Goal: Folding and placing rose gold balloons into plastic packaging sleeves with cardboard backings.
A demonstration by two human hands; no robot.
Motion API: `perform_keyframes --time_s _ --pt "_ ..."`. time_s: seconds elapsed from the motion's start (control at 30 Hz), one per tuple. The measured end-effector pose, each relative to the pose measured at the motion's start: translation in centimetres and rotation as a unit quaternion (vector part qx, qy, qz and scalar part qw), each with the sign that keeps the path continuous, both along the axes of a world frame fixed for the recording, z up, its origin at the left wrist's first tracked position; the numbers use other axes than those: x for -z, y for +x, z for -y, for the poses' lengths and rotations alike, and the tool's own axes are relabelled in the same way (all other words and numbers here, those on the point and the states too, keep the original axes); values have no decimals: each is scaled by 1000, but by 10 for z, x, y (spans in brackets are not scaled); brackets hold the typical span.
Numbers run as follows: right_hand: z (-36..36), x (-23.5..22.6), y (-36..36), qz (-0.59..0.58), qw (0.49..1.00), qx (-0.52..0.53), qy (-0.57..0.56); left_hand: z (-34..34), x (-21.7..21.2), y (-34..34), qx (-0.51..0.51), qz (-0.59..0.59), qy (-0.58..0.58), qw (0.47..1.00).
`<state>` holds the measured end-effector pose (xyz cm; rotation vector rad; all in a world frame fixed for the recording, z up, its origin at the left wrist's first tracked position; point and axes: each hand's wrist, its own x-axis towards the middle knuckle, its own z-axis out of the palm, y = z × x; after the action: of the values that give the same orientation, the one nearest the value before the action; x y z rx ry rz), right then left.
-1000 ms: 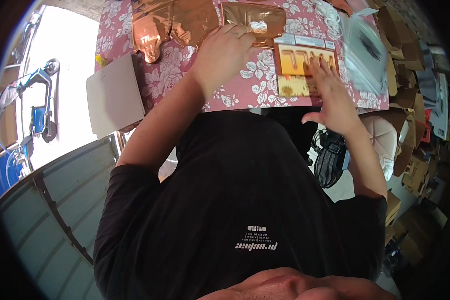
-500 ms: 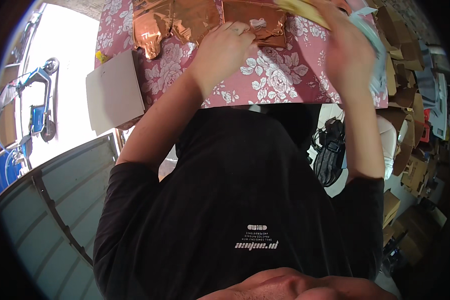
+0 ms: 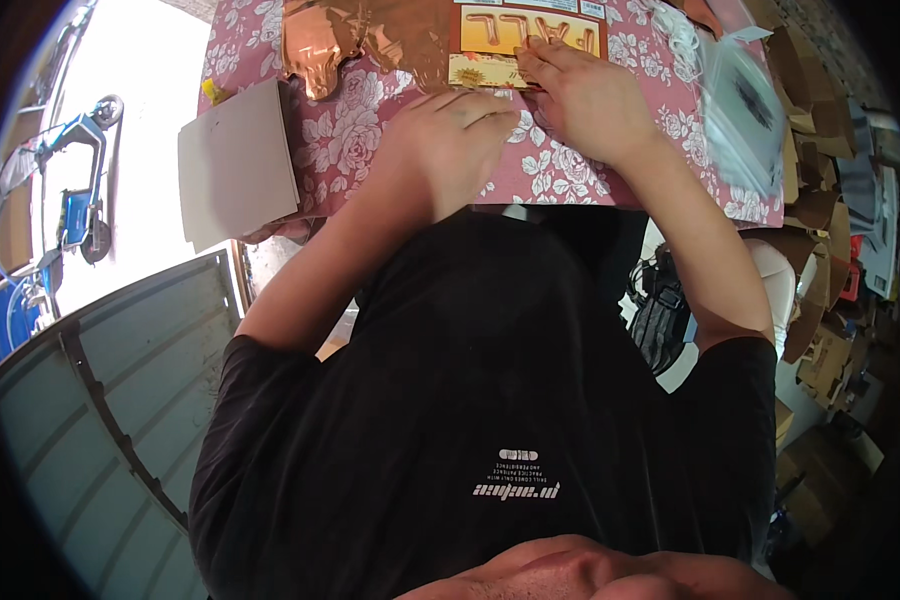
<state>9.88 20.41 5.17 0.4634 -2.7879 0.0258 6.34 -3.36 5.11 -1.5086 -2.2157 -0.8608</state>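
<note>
**Printed card lies under the right hand's fingers at the far side of the counter**

The right hand [image 3: 595, 105] lays its slightly bent fingers on the near right part of a flat, glossy card [image 3: 490, 35], yellow and orange with rounded, balloon-like letter shapes; its thumb is mostly hidden, so I cannot tell whether the grip is clamped on the card or only rests there. The left hand [image 3: 445, 140] is just nearer and to the left, back upward, fingers curled close together; what its grip encloses, if anything, is out of sight.

Left of the card spreads crinkled, mirror-like copper foil [image 3: 322, 48] with lobed edges. A smooth, floral-patterned pink cover lies on the counter [image 3: 560, 180]. To the right are a looped white cord [image 3: 678, 40] and limp, clear plastic bags [image 3: 735, 120]; at the left edge stands a stiff, pale grey board [image 3: 235, 165].

A second ago the card lay farther right and nearer, under the spread right hand, while the left hand touched a folded copper piece. Now the card covers that area, and the left hand has drawn nearer.
</note>
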Motion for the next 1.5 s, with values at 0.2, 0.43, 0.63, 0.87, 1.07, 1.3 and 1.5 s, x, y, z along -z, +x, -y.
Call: perform_keyframes --time_s 0.2,0.43,0.63,0.87,1.07,1.3,1.5 --pt "5 -12 3 79 997 20 -2 -34 -24 -40 -5 10 52 999" --pt "-12 -23 -7 126 992 -13 15 -55 11 -84 1 35 -178 983" --pt "-18 -73 -44 213 965 43 -144 -58 -8 -79 7 29 -211 977" --pt "-85 -23 -117 115 955 -181 -204 -61 7 -73 -24 17 -160 987" --pt "-45 -46 -159 336 940 34 53 -56 12 -71 -40 40 -164 985" --pt "-44 -43 -185 476 878 43 26 -57 5 -70 -34 47 -176 983" --pt "-27 -56 -187 480 874 48 63 -53 9 -73 -38 51 -196 978"
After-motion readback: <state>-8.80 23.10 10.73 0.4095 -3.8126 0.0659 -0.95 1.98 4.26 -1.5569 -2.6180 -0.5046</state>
